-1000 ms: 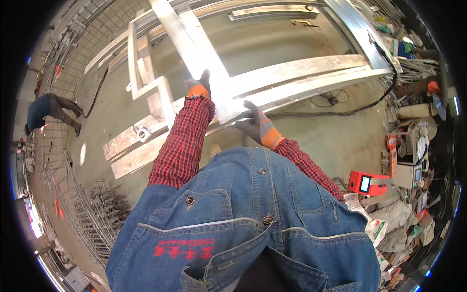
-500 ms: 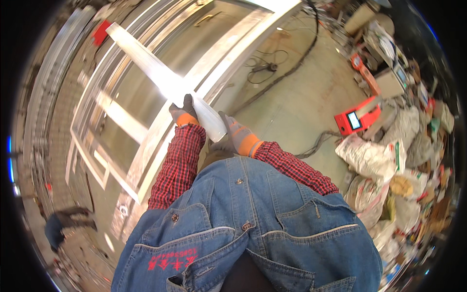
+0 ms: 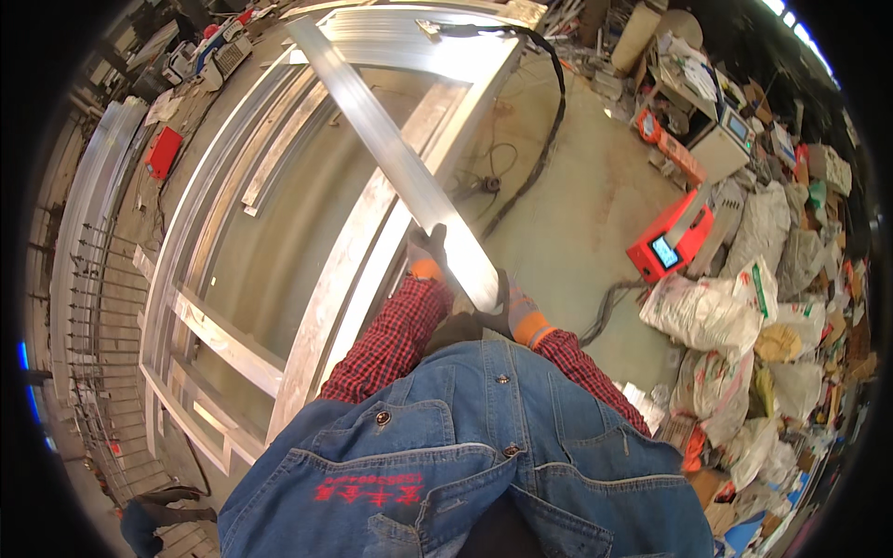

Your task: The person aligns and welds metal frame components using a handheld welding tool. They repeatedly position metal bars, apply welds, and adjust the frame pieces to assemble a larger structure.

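A long flat silver metal bar (image 3: 386,144) slants from the far left down toward my body, its rounded-looking near end close to my apron. My left hand (image 3: 429,253), in a grey glove with an orange cuff, is closed round the bar's left edge a little above that end. At the end's right side, my right hand (image 3: 513,310) grips the bar, gloved alike; its fingers are partly hidden. Beneath the bar lies a large welded-looking metal frame (image 3: 339,244) of pale rails, which the bar crosses above; whether they touch I cannot tell.
A black cable (image 3: 561,102) runs to a metal-tipped torch (image 3: 430,31) on the frame's far end. On the right, a red machine (image 3: 666,244) with a screen stands by white sacks (image 3: 702,312) and piled clutter. Long metal lengths (image 3: 93,177) lie at left, near a red box (image 3: 163,153).
Both hands have shifted right and slightly nearer my body with the bar, which now points more steeply away from me. The view has tilted, showing more of the frame's far end.
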A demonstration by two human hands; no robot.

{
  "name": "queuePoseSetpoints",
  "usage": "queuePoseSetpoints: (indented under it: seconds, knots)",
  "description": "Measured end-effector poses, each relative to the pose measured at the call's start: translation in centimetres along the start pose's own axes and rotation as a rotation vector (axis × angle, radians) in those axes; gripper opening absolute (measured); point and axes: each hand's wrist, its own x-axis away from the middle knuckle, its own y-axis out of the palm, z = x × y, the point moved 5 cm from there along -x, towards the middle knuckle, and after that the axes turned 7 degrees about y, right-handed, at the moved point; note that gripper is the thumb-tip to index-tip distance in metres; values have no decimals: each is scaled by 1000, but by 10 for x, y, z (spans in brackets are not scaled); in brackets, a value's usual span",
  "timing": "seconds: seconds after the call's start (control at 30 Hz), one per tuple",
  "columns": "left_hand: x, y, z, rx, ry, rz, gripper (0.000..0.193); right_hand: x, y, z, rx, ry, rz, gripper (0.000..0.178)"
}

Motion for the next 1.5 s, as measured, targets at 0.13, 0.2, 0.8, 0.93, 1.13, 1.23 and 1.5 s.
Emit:
queuePoseSetpoints:
  seconds: [0.13,0.2,0.8,0.93,1.13,1.23,1.5]
  knots:
    - [-39,22,15,-82,-32,19,57,-55,-32,-16,-8,-24,-56,123]
    - [-73,28,26,-123,-34,22,60,-81,-50,-34,-25,-35,-65,120]
    - [-226,98,68,-57,-68,240,46,-266,-172,-68,-88,-181,-201,107]
    - [-263,141,73,-13,-67,337,50,-325,-226,-59,-124,-307,-275,111]
    - [-293,205,71,457,-120,408,53,-394,-285,-25,-374,-210,-639,79]
    - [-301,219,73,470,-141,465,55,-415,-292,-22,-492,-178,-800,65]
    - [-343,226,81,532,-145,431,55,-462,-314,-72,-387,-340,-713,55]
